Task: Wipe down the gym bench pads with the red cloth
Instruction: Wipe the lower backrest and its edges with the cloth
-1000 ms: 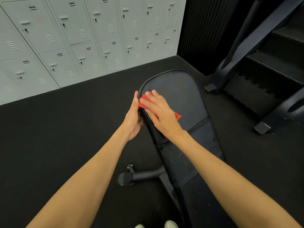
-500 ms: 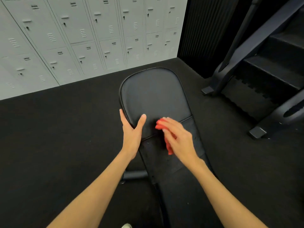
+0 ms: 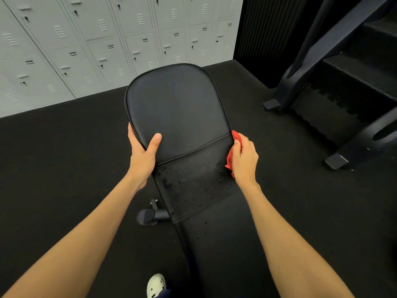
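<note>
The bench pad [image 3: 178, 104] is black, smooth and faintly glossy, with a rounded far end and a piped edge running round it. A seam crosses it about level with the hands, and the panel just below that seam [image 3: 193, 181] is duller and speckled with small dark spots and flecks. Nearer the camera a second, narrower length of padding [image 3: 223, 244] carries on toward the bottom edge, also dotted here and there.

The left hand [image 3: 142, 157] grips the pad's left edge: thumb laid flat on the top surface, fingers curled round the side and under it. The right hand [image 3: 245, 160] is pressed against the pad's right edge with the red cloth [image 3: 231, 158] bunched between palm and edge, fingers closed over it.

Most of the cloth is covered by the right hand; only a crumpled red strip shows along its inner side. The left fingers are hidden beneath the pad. Of the bench frame only a dark tube end [image 3: 150, 216] shows at the left, under the padding. A white shoe [image 3: 155, 286] is cut off by the bottom edge. Grey lockers [image 3: 96, 39] line the far wall, and dark equipment [image 3: 343, 72] stands on the black floor [image 3: 53, 158] at right, its upper parts out of frame
</note>
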